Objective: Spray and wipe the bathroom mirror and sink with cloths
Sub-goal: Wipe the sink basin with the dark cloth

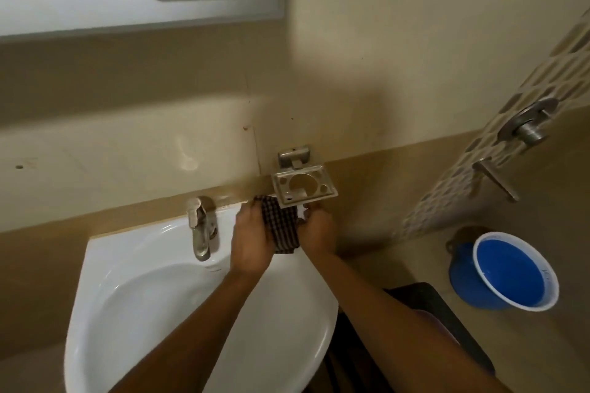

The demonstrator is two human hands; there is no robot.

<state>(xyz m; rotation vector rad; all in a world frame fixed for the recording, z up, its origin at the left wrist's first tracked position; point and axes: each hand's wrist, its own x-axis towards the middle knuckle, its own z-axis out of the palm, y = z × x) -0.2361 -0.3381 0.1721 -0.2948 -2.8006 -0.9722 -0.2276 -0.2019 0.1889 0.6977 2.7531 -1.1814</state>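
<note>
Gripping checked cloth (281, 226), left hand (250, 239), right hand (317, 230), sink (127, 297)

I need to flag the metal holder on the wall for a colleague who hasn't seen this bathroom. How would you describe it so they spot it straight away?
Start at the white sink and follow its back edge right, past the faucet. Just above the two hands holding the checked cloth, a steel holder juts from the beige wall. It is a flat rectangular plate with one big round hole and small ones around it.

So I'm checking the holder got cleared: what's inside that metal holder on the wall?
Nothing sits in the metal holder: its round opening shows only wall behind. Directly below, the checked cloth and both hands hide the sink corner.
</note>
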